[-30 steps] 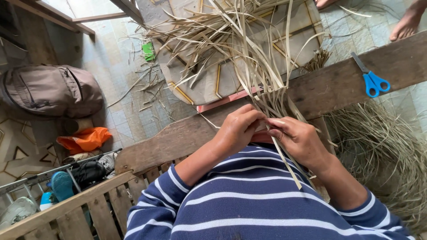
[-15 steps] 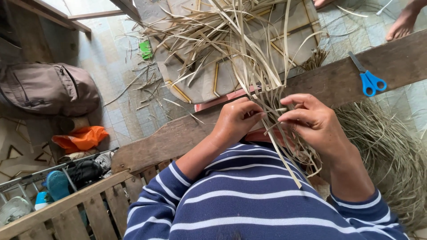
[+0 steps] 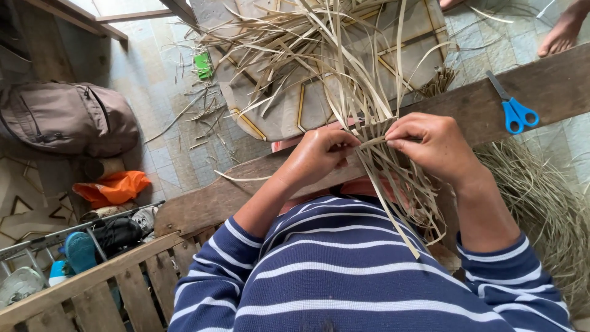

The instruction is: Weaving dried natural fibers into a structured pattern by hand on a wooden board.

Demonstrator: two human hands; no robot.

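Change: over the last second the right hand [image 3: 439,147] had drawn away from the left hand [image 3: 316,157], out toward 3 o'clock, pulling one strip taut across the woven palm-leaf strips [image 3: 375,132]; a weaving pass looked under way.
Right hand: thumb and forefinger were pressed together on the end of that crosswise strip, knuckles up, wrist bent, forearm running down to 5 o'clock in a striped sleeve [image 3: 516,276].
Left hand: fingers were curled in and pinched on the woven edge at the strip's other end, forearm leading back to 7 o'clock.
Weave: it sat between the two hands, over the wooden plank [image 3: 246,190]; loose strip ends hung toward 6 o'clock over the person's lap, longer ones fanned up to 12 o'clock.
Outward: blue-handled scissors [image 3: 515,110] lay on the plank at 2 o'clock; a heap of dry fibre [image 3: 547,197] at 4 o'clock; a brown bag [image 3: 67,117] and orange cloth [image 3: 114,187] on the tiled floor [image 3: 166,160] at 9 o'clock; another person's bare foot [image 3: 562,34] at 1 o'clock.
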